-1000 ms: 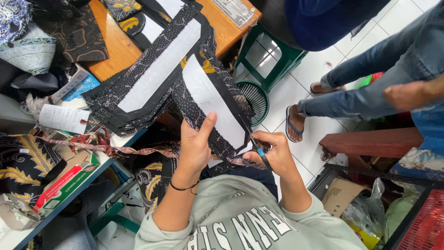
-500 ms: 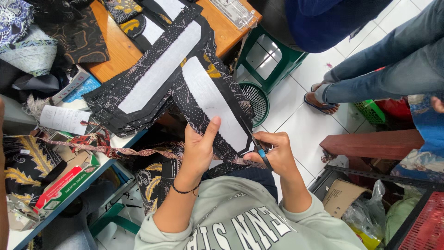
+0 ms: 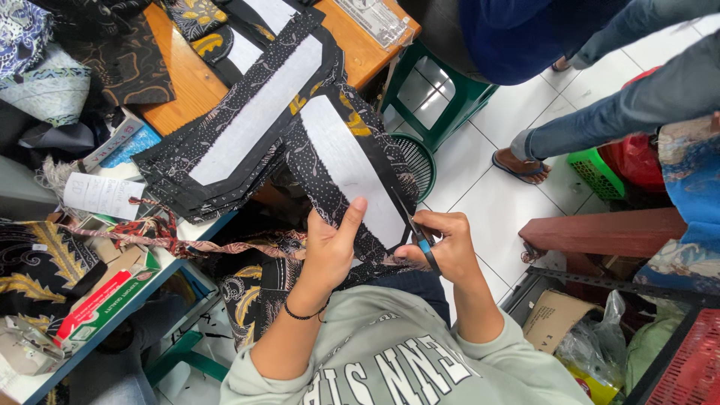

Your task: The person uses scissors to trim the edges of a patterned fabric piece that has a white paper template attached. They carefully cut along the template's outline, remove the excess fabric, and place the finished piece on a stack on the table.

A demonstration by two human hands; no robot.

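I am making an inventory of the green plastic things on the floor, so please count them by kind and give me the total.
Green plastic stool: 1
Green round mesh basket: 1
Green crate, by a sandalled foot: 1
Total: 3

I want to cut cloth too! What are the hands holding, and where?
Left hand pinches the black-and-white fabric piece at its near end; right hand grips the scissors by the handles.
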